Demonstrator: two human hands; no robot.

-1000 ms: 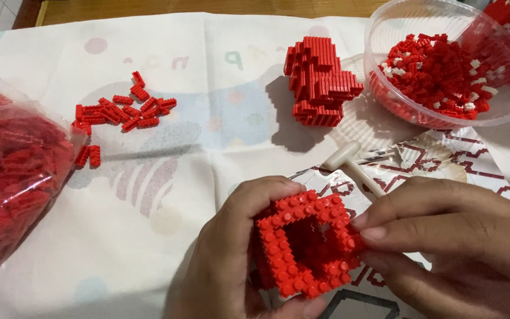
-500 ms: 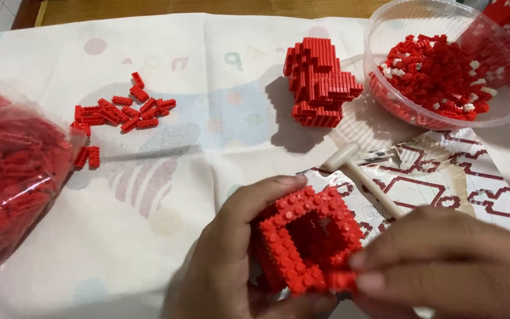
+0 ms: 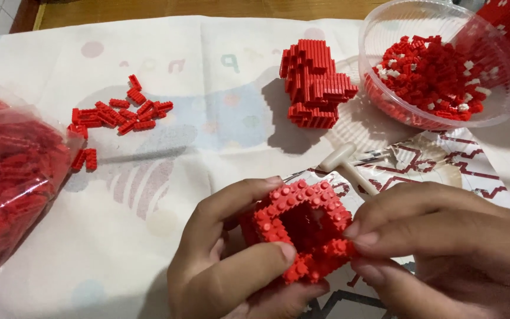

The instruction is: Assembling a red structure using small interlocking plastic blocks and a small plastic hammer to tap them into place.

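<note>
Hollow red brick block [image 3: 302, 227], gripped in left hand [image 3: 237, 266], right hand [image 3: 444, 242] fingertips pinching its edge

The left hand [image 3: 231, 260] grips a hollow red brick assembly [image 3: 302, 227]; the right hand [image 3: 450, 248] pinches its right edge. A finished red brick block [image 3: 316, 84], loose red bricks [image 3: 116, 115], a clear bowl [image 3: 503, 56] and a small white hammer [image 3: 349, 166] lie on the cloth-covered surface [image 3: 208, 88].

Both hands, left [image 3: 231, 266] and right [image 3: 444, 248], flank the hollow brick frame [image 3: 302, 230] at the near edge. Behind it lies a small mallet [image 3: 343, 162], then a built brick block [image 3: 314, 82]. Bowl of bricks [image 3: 444, 71] far right; loose bricks [image 3: 116, 115] and bag of bricks [image 3: 13, 177] left.
</note>
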